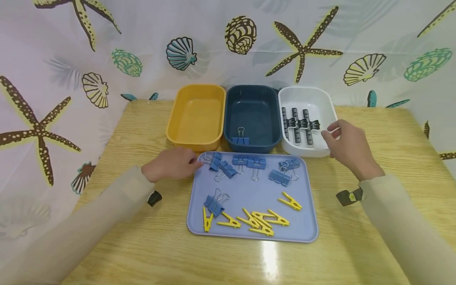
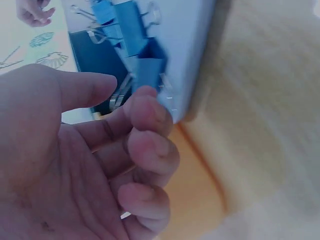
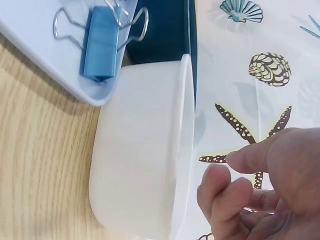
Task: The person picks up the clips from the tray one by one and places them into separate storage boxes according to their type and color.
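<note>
Blue binder clips (image 1: 256,162) lie before a starfish-&-shell-print cloth (image 1: 213,19), on a wood-grain table (image 1: 149,126). Lavender tray (image 1: 249,198) sits mid-table; yellow-orange bin (image 1: 197,116) (left), navy bin (image 1: 253,113) (middle) & white bin (image 1: 308,152) (right) line its far edge, prob. so all stay in reach. Right hand (image 1: 347,146) is at the white bin's right side, thumb & index a narrow gap apart, nothing visible btwn them. Left hand (image 1: 172,164) is by the tray's far-left corner, fingers loosely bent, thumb apart, next to a clip's wire handle (image 1: 206,159); can't tell if they touch.

Three piano-key-print clips (image 1: 303,123) lie parallel in the white bin, approx. evenly spaced, which looks deliberate. Blue ones: six in the tray's far half, one near left, plus one in the navy bin by its near wall, prob. b/c kinds are kept apart. Yellow clothespins (image 1: 290,201), smallest, lie toward the tray's near side, some overlapping, seemingly in no set order.
</note>
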Action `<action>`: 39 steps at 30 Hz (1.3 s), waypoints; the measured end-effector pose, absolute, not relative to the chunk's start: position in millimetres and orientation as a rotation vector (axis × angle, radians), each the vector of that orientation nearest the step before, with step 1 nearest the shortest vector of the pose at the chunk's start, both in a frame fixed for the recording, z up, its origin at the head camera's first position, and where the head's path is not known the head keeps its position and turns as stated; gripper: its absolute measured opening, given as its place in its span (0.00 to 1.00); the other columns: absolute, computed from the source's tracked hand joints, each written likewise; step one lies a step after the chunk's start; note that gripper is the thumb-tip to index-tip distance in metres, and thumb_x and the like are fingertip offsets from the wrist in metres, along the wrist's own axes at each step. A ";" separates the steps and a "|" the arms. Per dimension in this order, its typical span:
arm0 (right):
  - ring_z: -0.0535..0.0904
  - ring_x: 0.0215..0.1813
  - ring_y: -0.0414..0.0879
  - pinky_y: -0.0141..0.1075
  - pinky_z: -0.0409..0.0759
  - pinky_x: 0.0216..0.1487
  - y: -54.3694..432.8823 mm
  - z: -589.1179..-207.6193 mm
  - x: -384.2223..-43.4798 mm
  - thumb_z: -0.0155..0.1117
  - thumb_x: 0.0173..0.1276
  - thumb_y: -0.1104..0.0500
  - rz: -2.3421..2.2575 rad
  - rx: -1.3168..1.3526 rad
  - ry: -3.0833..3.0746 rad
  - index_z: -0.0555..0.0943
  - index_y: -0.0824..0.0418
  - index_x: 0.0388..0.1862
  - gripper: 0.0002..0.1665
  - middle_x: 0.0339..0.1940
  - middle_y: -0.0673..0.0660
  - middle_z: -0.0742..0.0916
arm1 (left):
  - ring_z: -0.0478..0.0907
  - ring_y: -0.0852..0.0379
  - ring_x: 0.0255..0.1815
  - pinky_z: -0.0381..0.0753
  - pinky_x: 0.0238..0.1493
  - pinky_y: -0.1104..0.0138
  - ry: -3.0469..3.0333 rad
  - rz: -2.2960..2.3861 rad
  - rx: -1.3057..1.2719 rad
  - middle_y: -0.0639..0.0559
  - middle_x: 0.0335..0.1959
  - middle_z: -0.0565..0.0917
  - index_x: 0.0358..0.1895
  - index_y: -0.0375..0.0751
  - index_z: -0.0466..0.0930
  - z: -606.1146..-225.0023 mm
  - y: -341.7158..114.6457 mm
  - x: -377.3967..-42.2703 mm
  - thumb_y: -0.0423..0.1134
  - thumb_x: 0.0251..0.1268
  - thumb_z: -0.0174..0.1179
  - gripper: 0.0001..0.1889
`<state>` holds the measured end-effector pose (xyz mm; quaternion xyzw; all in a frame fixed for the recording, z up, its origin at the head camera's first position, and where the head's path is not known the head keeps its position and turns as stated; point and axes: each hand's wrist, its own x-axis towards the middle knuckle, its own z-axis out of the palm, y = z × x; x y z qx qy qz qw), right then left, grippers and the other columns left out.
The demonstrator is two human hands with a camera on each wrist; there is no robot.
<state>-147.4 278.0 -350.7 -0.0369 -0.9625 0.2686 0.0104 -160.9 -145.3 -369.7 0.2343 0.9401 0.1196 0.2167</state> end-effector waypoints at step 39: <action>0.79 0.25 0.43 0.33 0.75 0.25 272.1 -398.8 -93.3 0.57 0.72 0.50 1.160 -0.101 -3.069 0.80 0.65 0.45 0.18 0.37 0.63 0.86 | 0.77 0.60 0.34 0.76 0.37 0.73 2.627 0.362 1.424 0.58 0.36 0.80 0.36 0.50 0.86 -374.9 -97.0 -155.4 0.39 0.59 0.66 0.03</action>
